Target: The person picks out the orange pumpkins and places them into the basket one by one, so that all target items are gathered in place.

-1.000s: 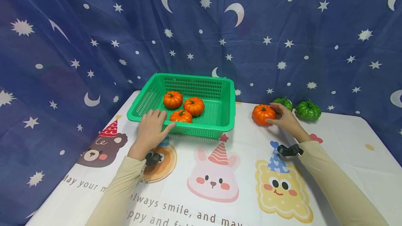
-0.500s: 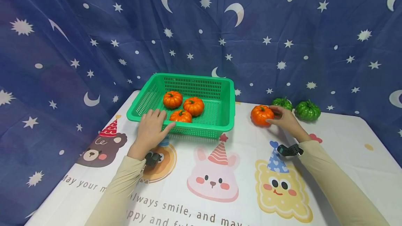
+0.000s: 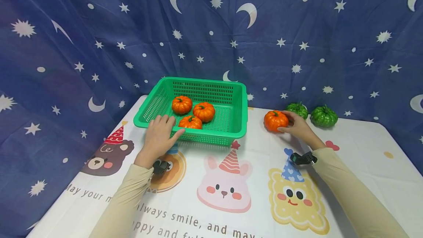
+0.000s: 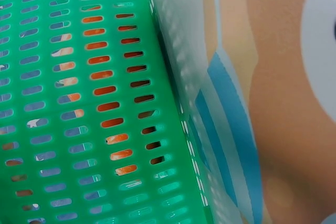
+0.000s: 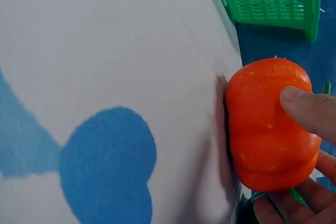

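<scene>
In the head view, a green plastic basket [image 3: 211, 135] stands on the table with three orange pumpkins [image 3: 203, 112] in it. My left hand [image 3: 159, 135] grips its front rim near the left corner, fingers over the edge and thumb along the rim. The left wrist view shows the slotted basket wall [image 4: 63, 108] but no fingers. To the right of the basket, my right hand [image 3: 299, 127] holds another orange pumpkin [image 3: 275, 121] at the table. The right wrist view has the thumb [image 5: 310, 108] on this pumpkin's near side and the other fingers curled behind it.
Two green pumpkins sit at the back right: one [image 3: 297, 109] just behind my right hand, the other [image 3: 324, 116] further right. A white cloth [image 3: 257, 194] with cartoon prints covers the table. A dark blue curtain [image 3: 205, 17] hangs close behind.
The orange pumpkin at my right hand has shifted slightly left. My right hand has moved a little left, closing in around it. The left hand and basket stay put.
</scene>
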`<state>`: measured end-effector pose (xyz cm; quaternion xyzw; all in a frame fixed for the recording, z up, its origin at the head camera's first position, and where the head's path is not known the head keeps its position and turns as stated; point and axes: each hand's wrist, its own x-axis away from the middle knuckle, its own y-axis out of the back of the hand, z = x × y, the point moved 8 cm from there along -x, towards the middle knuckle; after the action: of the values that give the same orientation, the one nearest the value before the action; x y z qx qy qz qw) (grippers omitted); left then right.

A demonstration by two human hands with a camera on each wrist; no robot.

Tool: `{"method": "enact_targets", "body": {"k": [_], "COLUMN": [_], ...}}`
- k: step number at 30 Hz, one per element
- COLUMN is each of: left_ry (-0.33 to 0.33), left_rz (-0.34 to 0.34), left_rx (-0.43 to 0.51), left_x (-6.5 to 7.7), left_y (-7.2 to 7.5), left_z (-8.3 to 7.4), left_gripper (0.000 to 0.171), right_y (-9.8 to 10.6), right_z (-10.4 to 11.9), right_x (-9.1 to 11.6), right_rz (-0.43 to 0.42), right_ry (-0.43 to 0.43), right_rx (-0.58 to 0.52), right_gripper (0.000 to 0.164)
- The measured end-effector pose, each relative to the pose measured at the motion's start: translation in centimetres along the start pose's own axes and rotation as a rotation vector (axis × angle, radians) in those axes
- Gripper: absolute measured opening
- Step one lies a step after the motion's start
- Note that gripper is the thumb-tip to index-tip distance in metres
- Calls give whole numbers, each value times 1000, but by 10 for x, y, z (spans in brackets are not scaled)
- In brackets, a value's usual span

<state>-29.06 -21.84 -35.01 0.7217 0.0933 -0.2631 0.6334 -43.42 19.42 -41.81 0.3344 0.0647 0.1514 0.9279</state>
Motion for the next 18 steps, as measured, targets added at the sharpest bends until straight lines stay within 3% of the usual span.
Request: {"method": "enact_targets", "body": {"k": [8, 18], "left_ry": [-2, 5], "left_rz": [1, 13], "left_rx": [-2, 1], "left_x": [0, 0], "left_y": [0, -1], "left_z": [0, 0], "left_gripper": [46, 42], "right_y": [-3, -6], "right_z": [1, -2], "right_x": [1, 1], "right_rz": [-22, -33], "right_ry": [20, -34], "right_rx": [-28, -12], "right_gripper": [74, 79]}}
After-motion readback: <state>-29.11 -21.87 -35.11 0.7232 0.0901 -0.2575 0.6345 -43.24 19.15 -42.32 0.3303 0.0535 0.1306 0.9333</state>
